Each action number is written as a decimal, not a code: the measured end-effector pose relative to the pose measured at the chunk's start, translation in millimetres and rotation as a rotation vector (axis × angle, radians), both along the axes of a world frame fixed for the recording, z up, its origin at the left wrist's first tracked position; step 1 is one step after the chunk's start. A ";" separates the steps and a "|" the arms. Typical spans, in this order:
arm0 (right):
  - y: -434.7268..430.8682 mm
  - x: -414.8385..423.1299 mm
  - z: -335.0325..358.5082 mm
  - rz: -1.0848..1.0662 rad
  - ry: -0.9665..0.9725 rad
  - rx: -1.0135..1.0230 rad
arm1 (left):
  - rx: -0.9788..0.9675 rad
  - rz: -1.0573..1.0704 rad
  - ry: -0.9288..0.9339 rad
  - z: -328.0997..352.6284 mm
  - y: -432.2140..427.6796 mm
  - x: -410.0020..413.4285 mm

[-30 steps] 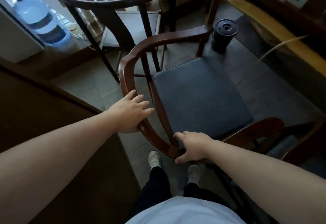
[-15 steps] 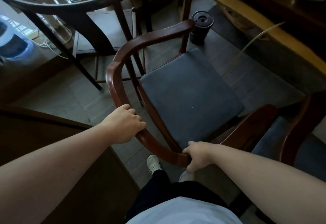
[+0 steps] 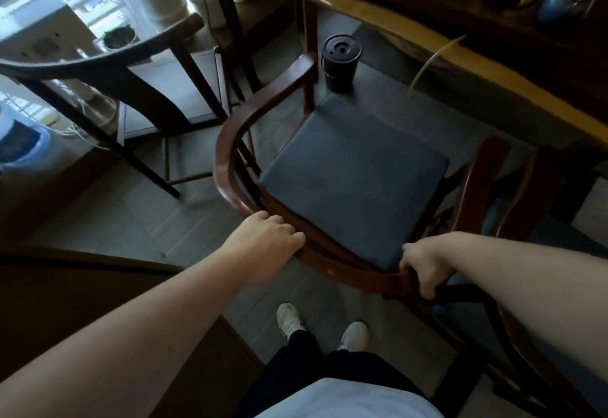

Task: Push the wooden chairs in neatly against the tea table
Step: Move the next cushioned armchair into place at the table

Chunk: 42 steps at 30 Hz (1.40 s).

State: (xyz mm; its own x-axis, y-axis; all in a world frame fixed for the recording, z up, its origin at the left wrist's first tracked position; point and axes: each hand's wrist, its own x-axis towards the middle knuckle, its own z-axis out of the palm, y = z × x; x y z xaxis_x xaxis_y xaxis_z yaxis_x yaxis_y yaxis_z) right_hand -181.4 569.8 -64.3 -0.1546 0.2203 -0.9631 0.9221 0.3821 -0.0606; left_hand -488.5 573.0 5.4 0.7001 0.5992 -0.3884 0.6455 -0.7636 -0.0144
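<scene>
A reddish wooden armchair with a curved back rail and a dark blue seat cushion stands in front of me, facing the tea table at the upper right. My left hand is closed over the left part of the back rail. My right hand grips the rail further right. The cushion's front edge sits a short way from the yellow-edged table. A second, darker wooden chair stands to the left, and part of a third chair shows at the right.
A black cylindrical container stands on the floor by the armchair's front left leg, under the table edge. Teaware and a blue jar sit on the table. A dark wooden cabinet is at my lower left. My feet are behind the chair.
The left hand has closed on the back rail and the right hand has wrapped around it. The view has swung, showing more of the tea table, and the chair sits closer to its edge.
</scene>
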 end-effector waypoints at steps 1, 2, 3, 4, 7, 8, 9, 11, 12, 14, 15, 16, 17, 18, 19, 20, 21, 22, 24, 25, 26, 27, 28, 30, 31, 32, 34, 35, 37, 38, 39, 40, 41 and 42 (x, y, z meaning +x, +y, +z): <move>0.9 5.4 2.6 -0.013 -0.014 -0.002 | 0.002 -0.006 0.005 4.7 3.5 -0.8; 2.2 9.2 6.5 -0.043 -0.020 -0.007 | 0.004 -0.012 0.007 9.1 8.3 -2.7; 4.2 11.1 10.8 -0.077 -0.017 -0.008 | 0.008 -0.015 0.005 13.4 13.3 -5.2; 6.3 12.8 17.9 -0.114 -0.005 0.002 | 0.011 -0.020 -0.004 17.5 18.5 -7.3; 6.1 17.9 40.4 -0.252 0.142 0.149 | 0.004 -0.026 -0.083 24.9 33.7 -11.2; 1.1 19.6 44.9 -0.326 0.220 0.238 | -0.002 -0.041 -0.110 24.5 42.7 -11.6; -5.9 19.2 49.1 -0.389 0.305 0.330 | -0.003 -0.029 -0.140 24.9 45.5 -13.9; -24.7 15.2 51.7 -0.585 0.454 0.485 | -0.012 -0.018 -0.208 21.5 59.0 -19.4; -34.3 11.3 51.1 -0.680 0.507 0.541 | -0.008 -0.016 -0.238 18.7 67.3 -22.7; -51.2 -0.1 48.5 -0.825 0.567 0.641 | -0.003 -0.022 -0.279 12.3 86.8 -27.4; -58.1 -6.0 47.5 -0.879 0.582 0.680 | -0.010 -0.015 -0.298 9.4 95.6 -28.3; -63.5 -13.7 47.3 -0.939 0.588 0.705 | -0.030 -0.005 -0.322 6.2 105.7 -28.3; -68.2 -21.2 48.0 -0.988 0.596 0.719 | -0.059 0.020 -0.349 3.4 112.8 -27.8; -71.7 -29.2 48.6 -1.031 0.611 0.726 | -0.090 0.045 -0.375 0.5 118.6 -27.6; -74.1 -38.6 48.6 -1.071 0.631 0.731 | -0.118 0.056 -0.396 -3.4 123.8 -28.4; -76.3 -46.8 48.3 -1.099 0.647 0.723 | -0.136 0.055 -0.415 -8.3 127.1 -29.6; -76.8 -55.1 47.4 -1.118 0.651 0.706 | -0.157 0.045 -0.431 -13.9 131.4 -31.7; -77.0 -63.6 44.7 -1.130 0.642 0.681 | -0.184 0.027 -0.437 -19.4 136.5 -34.5; -80.0 -76.9 38.2 -1.113 0.603 0.642 | -0.243 -0.021 -0.436 -28.1 143.3 -40.1; -82.2 -82.3 35.2 -1.091 0.576 0.632 | -0.271 -0.056 -0.431 -31.2 145.6 -43.1; -84.4 -88.5 32.7 -1.056 0.551 0.639 | -0.300 -0.092 -0.418 -33.7 148.0 -46.2; -85.9 -95.5 29.4 -1.015 0.533 0.684 | -0.331 -0.118 -0.404 -36.3 151.4 -49.4; -86.7 -102.1 26.2 -0.976 0.531 0.769 | -0.356 -0.126 -0.394 -38.5 154.2 -52.7; -87.9 -112.7 23.1 -0.947 0.551 0.967 | -0.409 -0.114 -0.394 -41.1 157.0 -60.9; -88.3 -115.2 22.1 -0.938 0.551 1.034 | -0.435 -0.129 -0.401 -40.7 155.2 -66.0; -88.6 -116.8 20.4 -0.927 0.542 1.081 | -0.453 -0.180 -0.409 -40.5 151.9 -71.4; -91.3 -119.2 15.4 -0.910 0.517 1.125 | -0.435 -0.330 -0.400 -41.5 144.3 -79.1; -93.2 -120.6 13.3 -0.908 0.506 1.128 | -0.418 -0.381 -0.377 -42.6 142.7 -80.4; -93.8 -121.0 11.4 -0.904 0.498 1.139 | -0.376 -0.449 -0.374 -47.3 145.9 -79.1; -93.3 -120.7 11.2 -0.900 0.497 1.145 | -0.359 -0.477 -0.390 -50.0 147.7 -78.4; -93.7 -120.4 10.9 -0.893 0.496 1.141 | -0.354 -0.492 -0.401 -51.3 148.7 -78.1; -94.0 -120.6 9.9 -0.890 0.493 1.138 | -0.359 -0.503 -0.405 -52.0 149.9 -79.0; -94.8 -120.4 9.3 -0.894 0.485 1.136 | -0.362 -0.513 -0.407 -53.3 150.2 -80.1; -96.0 -119.7 8.8 -0.898 0.479 1.132 | -0.359 -0.518 -0.413 -54.5 149.9 -80.4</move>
State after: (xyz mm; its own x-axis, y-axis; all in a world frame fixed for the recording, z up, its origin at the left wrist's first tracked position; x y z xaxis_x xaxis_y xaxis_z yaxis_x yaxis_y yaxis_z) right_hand -301.1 473.9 -55.5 0.1893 0.9735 -0.1282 0.8463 -0.2280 -0.4815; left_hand -568.9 722.8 -49.1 0.9890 0.0401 -0.1423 0.1016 -0.8832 0.4578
